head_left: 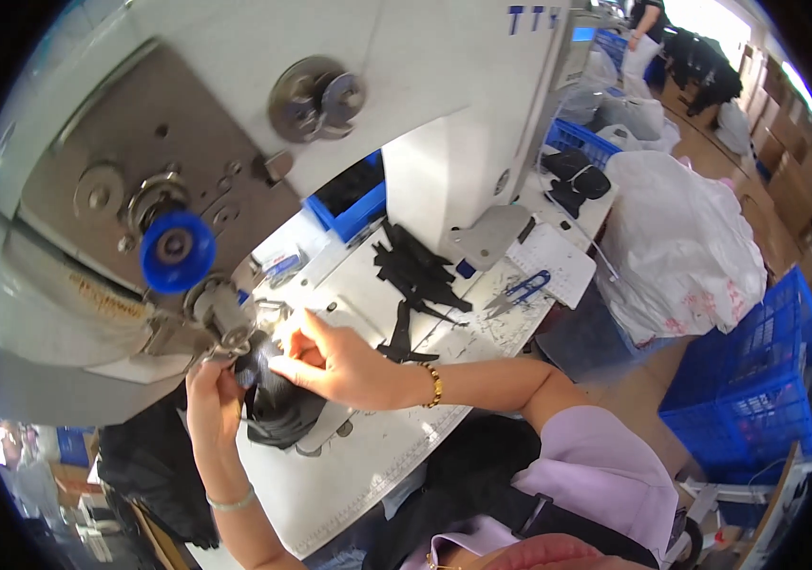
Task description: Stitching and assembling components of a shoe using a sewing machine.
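Observation:
A dark fabric piece (284,410) lies bunched on the white sewing table under the head of a large white sewing machine (425,57). My left hand (214,404) pinches its left edge, close by the metal needle area (231,328). From the right, my right hand (353,369) holds the upper part of the same fabric between curled fingers and thumb. The machine head hides part of the stitching spot. To the right of my right hand lie several black fabric strips (415,271), with a single black piece (406,337) nearer to me.
Blue-handled thread snips (520,293) rest on the table (368,465) among thread scraps. Behind the machine arm stands a blue bin (353,214). At right are a big white plastic sack (677,247) and a blue crate (748,389). Another person (645,43) stands far off.

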The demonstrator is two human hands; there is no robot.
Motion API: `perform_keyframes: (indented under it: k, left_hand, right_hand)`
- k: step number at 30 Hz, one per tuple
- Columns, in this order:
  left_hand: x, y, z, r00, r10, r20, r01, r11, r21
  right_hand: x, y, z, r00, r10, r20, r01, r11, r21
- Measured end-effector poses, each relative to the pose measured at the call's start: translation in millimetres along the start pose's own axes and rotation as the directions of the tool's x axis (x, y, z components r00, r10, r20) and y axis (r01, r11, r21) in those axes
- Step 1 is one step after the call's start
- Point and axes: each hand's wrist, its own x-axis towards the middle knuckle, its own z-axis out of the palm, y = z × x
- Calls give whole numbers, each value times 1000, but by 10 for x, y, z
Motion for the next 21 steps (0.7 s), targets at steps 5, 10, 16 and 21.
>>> perform_keyframes:
  k: [5,10,16,21]
  left_hand:
    - [-153,-59,159,997,59,-45,-61,997,-37]
    - [-230,42,202,999,22,-35,-23,1000,-9]
    - [-104,120,288,996,31,-80,-25,997,76]
    - [-72,146,313,999,13,33,-14,999,44]
  right_hand:
    - [-110,-29,-82,994,49,100,-48,999,-7]
    - [-65,-15,-8,997,-17,71,19,1000,-21]
    - [22,48,-5,992,-10,-122,-7,990,-140]
    - [29,162,-22,986,-73,-150,66,996,-57]
